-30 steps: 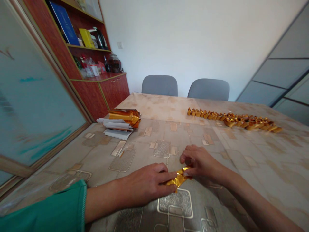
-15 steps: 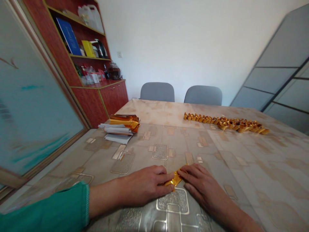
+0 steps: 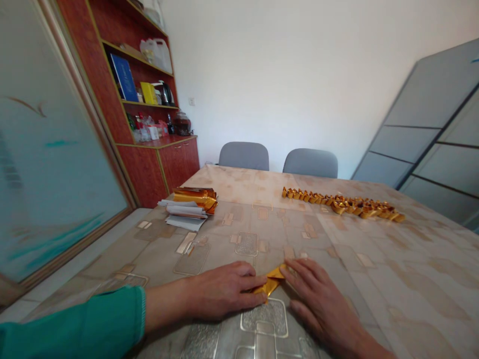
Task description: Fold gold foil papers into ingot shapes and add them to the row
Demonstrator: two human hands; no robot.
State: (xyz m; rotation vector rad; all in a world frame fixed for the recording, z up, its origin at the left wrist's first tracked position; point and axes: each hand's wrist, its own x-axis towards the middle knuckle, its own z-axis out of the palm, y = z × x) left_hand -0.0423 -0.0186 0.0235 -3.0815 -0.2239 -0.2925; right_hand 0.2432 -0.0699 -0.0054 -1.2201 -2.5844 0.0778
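A small folded strip of gold foil paper [image 3: 272,283] lies slantwise on the table between my hands. My left hand [image 3: 228,291] holds its left end, with the thumb and fingers closed over it. On its upper right end rest the fingertips of my right hand [image 3: 318,294]; the fingers are stretched out and the thumb stands apart, lower down. Part of the strip is hidden under the fingers. At the far right, folded gold foil pieces [image 3: 374,209] stand in rows. A stack of gold foil sheets [image 3: 194,198] lies at the far left, beside some grey-white papers [image 3: 185,219].
A patterned cover lies over the table [image 3: 224,244]. Behind its far edge stand two grey chairs [image 3: 244,155] [image 3: 310,162]. At the left are a red-brown shelf cabinet [image 3: 157,164] and a frosted glass door [image 3: 56,164].
The view has tilted up slightly, so the scene sits lower. My right thumb has moved away from the fingers, and the strip's upper right end shows a plainer fold.
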